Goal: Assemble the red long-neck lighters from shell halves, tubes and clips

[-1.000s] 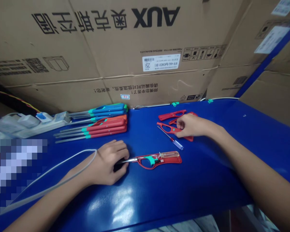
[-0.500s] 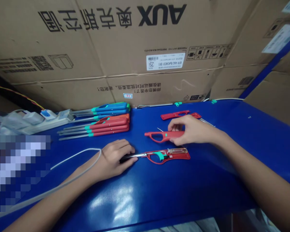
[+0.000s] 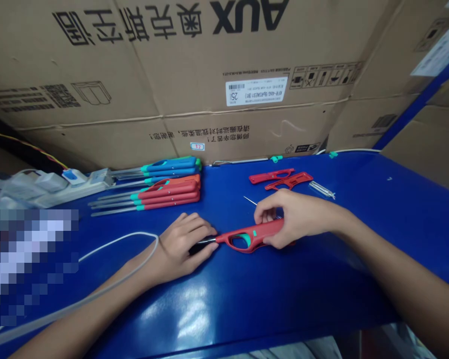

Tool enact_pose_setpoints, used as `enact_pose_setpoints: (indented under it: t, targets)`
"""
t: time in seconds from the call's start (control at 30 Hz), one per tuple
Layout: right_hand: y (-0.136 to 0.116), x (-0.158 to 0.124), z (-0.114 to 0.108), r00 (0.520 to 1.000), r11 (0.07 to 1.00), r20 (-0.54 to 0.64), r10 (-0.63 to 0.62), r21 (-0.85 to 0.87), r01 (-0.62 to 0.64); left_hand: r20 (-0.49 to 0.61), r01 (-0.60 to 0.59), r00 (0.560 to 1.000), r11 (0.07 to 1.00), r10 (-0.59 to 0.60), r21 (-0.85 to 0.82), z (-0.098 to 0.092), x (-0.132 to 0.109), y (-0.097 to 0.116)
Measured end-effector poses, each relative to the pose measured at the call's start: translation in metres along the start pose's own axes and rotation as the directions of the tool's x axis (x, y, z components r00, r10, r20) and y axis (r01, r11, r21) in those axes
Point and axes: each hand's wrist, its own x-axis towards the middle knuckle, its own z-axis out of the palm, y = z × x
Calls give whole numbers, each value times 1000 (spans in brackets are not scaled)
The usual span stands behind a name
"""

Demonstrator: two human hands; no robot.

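Lowered square onto the lighter body [image 3: 290, 244], red shell half [image 3: 256, 238] pinched in right hand [image 3: 299, 219], left hand [image 3: 181, 244] pinning the steel nozzle [image 3: 206, 241].

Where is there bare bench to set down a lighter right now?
Bare blue bench lies right of the loose metal part. Another patch sits between the stacked red lighters and the red lighter shells. It is crowded around the left hand and right hand on the red long-nosed lighter, and by the power strip.

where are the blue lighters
In the head view, the blue lighters lie at the table's far edge, behind the red lighters, beside the power strip.
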Motion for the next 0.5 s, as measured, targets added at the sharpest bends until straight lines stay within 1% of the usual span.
enact_pose_setpoints:
  t: [0.1,0.3,0.5]
  targets:
    - [-1,0,0,999,999,38,31,-17,-31,13,6,1000,1000,-6,-26,3,0,-1]
    - [-4,1,1,999,995,26,44,-96,-42,8,11,1000,999,-11,-38,4,2,0]
    - [-2,2,2,992,989,73,106,-115,-97,6,50,999,998,-50,-37,11,3,1]
